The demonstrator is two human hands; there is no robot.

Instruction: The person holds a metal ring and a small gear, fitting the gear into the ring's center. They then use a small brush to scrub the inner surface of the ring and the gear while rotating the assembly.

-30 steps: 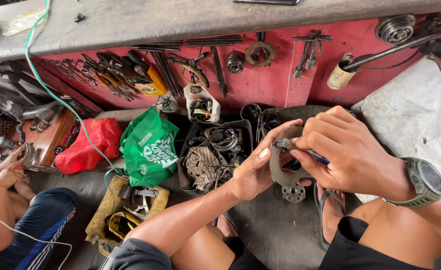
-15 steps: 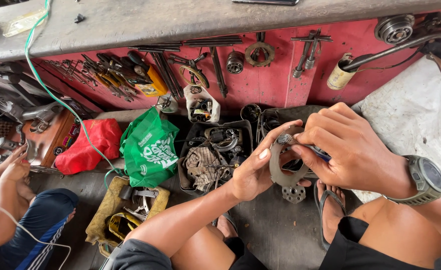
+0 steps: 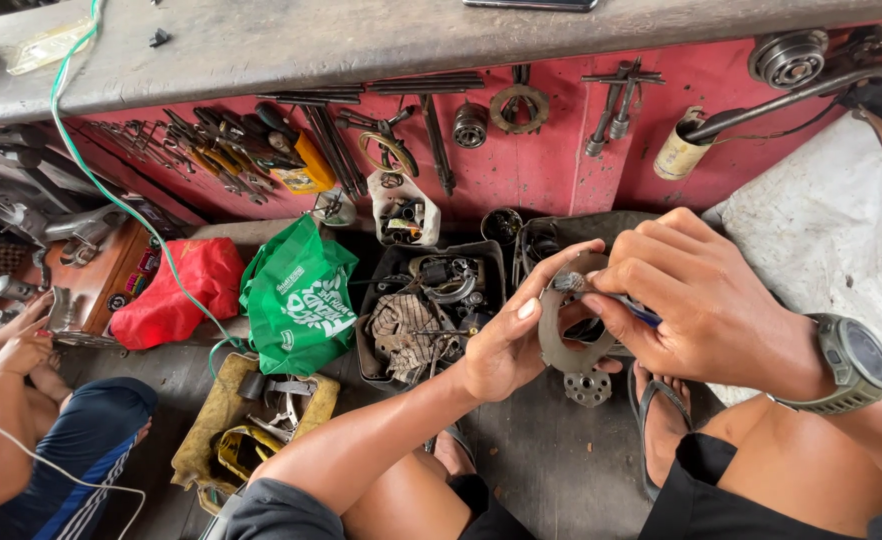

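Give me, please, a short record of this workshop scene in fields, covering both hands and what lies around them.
left hand: holds a curved grey metal part
right hand: presses a thin blue-handled tool to the part's top end
wrist: grey watch on the right arm
below the part: small round perforated disc
floor: green bag, red bag, black tray of parts
another person: hands at far left

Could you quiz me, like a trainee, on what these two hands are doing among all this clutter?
1. True or false: the left hand holds a grey metal plate.
2. What does the right hand pinch? A) a thin blue-handled tool B) a hammer C) a rag
3. What colour is the bag beside the parts tray?

Key: 1 true; 2 A, the thin blue-handled tool; 3 green.
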